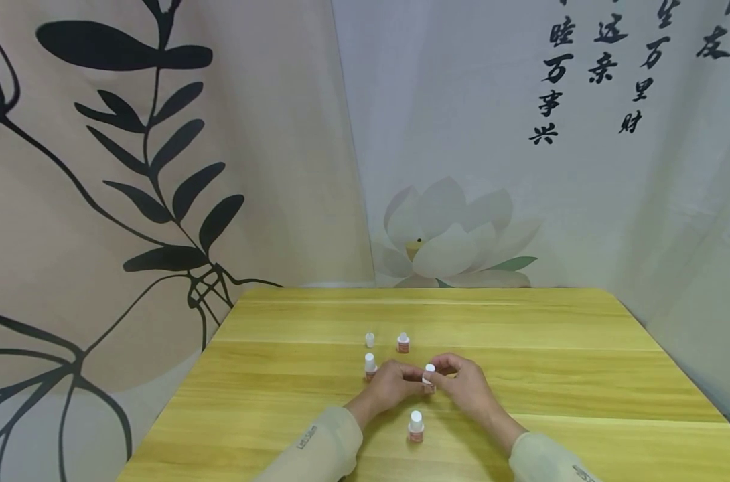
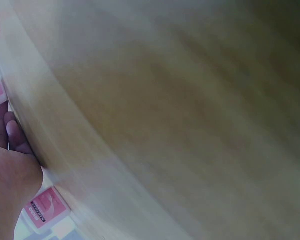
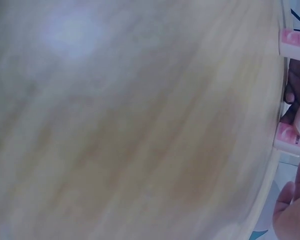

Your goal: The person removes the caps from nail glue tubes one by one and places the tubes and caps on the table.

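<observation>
In the head view my left hand (image 1: 392, 385) pinches a small bottle (image 1: 428, 386) with a white cap and a pink-red label. My right hand (image 1: 466, 387) meets it from the other side, thumb and forefinger at the cap (image 1: 430, 367). The right wrist view has the left thumb pressed on the pink label of that bottle (image 3: 291, 137), while the right hand (image 3: 295, 215) is only partly in frame. A similar bottle (image 1: 370, 367) stands just beside the left hand. Nearer the front, another capped bottle (image 1: 416, 427) stands upright between the forearms.
Farther back on the wooden table (image 1: 552, 355) are a labelled bottle (image 1: 404, 343) and a small whitish item (image 1: 370, 340), too small to identify. Printed cloth (image 1: 293, 147) hangs behind the table and along its sides.
</observation>
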A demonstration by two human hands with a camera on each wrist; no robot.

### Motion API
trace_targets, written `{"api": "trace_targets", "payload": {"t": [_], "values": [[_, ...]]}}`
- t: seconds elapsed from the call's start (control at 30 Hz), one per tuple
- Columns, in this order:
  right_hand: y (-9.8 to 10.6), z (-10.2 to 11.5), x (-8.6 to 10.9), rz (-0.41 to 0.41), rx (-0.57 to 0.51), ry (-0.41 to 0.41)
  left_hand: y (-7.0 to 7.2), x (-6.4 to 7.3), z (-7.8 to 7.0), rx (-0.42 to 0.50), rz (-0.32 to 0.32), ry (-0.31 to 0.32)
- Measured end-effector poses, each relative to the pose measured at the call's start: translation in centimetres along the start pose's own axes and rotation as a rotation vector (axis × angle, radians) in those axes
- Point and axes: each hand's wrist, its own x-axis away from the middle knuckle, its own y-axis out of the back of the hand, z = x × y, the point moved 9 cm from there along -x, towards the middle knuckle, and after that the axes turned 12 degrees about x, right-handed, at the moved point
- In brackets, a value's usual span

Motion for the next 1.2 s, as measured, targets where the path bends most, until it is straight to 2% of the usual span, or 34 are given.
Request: {"api": "trace_targets", "payload": {"t": [0.43,1.2], "values": [[-0.25,-0.11,0.11,0.016,-0.019,0.002,0.06,0.23,-0.24,0.015,-0.026,-0.002],[-0.16,-0.38,0.17,0.018,-0.009,0.009,-0.17,0.05,0.06,0.012,0.008,0.014]]}}
